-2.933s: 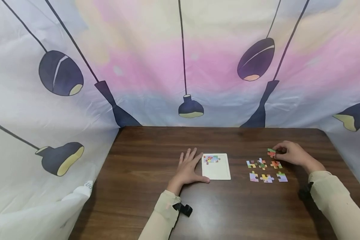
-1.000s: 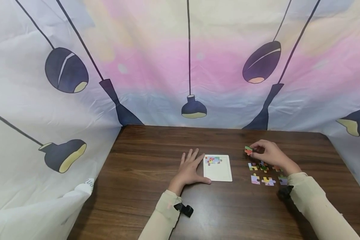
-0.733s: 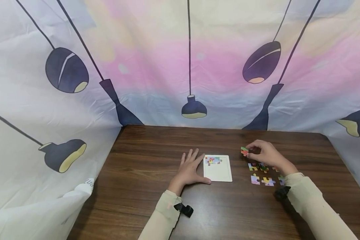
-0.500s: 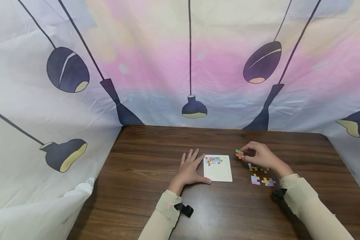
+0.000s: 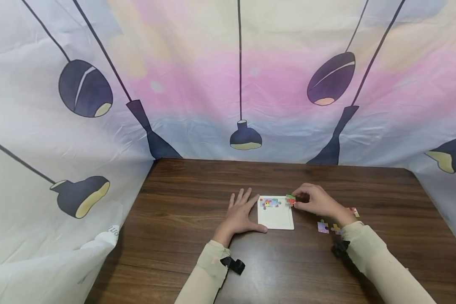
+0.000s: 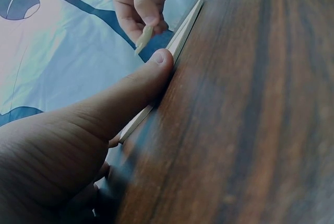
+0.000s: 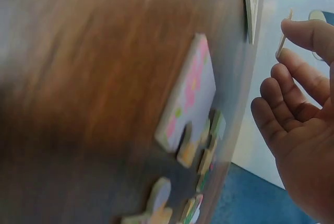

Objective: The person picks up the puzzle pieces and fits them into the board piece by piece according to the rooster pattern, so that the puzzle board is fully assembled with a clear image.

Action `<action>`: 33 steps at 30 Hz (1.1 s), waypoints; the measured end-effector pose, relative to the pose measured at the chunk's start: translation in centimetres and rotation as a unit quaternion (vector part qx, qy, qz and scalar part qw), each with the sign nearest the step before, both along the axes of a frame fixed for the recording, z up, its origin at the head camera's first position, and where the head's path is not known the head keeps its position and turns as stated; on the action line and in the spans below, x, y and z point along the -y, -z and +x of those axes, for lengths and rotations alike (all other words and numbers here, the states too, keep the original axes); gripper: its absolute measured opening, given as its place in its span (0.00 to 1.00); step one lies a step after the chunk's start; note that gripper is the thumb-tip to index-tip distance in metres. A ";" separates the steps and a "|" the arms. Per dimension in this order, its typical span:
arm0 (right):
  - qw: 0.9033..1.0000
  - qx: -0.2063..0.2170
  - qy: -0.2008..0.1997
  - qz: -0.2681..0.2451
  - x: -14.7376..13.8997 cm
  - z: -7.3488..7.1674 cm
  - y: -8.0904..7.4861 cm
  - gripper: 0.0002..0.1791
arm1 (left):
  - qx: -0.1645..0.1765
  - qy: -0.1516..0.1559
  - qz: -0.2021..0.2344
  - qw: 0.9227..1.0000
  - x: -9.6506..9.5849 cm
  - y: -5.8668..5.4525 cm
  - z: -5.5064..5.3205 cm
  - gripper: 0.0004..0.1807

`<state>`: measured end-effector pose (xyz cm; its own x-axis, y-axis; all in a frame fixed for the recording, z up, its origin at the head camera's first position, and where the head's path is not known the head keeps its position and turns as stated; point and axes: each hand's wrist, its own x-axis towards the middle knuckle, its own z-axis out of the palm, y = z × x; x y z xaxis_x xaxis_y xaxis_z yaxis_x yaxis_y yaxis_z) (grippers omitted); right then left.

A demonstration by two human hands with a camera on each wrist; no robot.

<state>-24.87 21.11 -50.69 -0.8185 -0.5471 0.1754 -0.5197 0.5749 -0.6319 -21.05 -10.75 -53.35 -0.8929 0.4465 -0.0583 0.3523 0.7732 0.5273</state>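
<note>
A square white puzzle board [image 5: 275, 218] lies on the table, with joined puzzle pieces [image 5: 270, 203] along its upper left. My left hand [image 5: 240, 214] spreads its fingers at the board's left side; in the left wrist view its thumb [image 6: 159, 62] rests on the board's edge. Between thumb and index finger, my right hand [image 5: 314, 199] pinches a red and green puzzle piece [image 5: 290, 200] over the board's upper right corner. In the right wrist view that piece [image 7: 283, 38] is seen edge-on, above the table, with the other fingers loosely curled.
Several loose puzzle pieces [image 5: 323, 227] lie on the brown wooden table [image 5: 197, 190] right of the board, partly hidden by my right hand and forearm. A lilac piece with pink flowers [image 7: 190, 96] is close in the right wrist view. A printed curtain [image 5: 197, 84] hangs behind the table.
My right hand has carried the red and green piece leftward from the loose pieces to the board's upper right corner. My left hand has stayed at the board.
</note>
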 end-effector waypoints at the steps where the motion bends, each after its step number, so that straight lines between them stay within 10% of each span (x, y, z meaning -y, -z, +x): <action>1: 1.000 -0.001 -0.003 -0.001 0.2 0.0 0.0 0.13 | -0.001 0.000 0.000 1.000 0.0 -0.1 0.0 0.66; 33: 0.998 0.013 -0.025 0.056 2.6 -0.4 0.7 0.14 | 0.010 -0.005 -0.002 1.000 -0.1 0.0 -0.1 0.66</action>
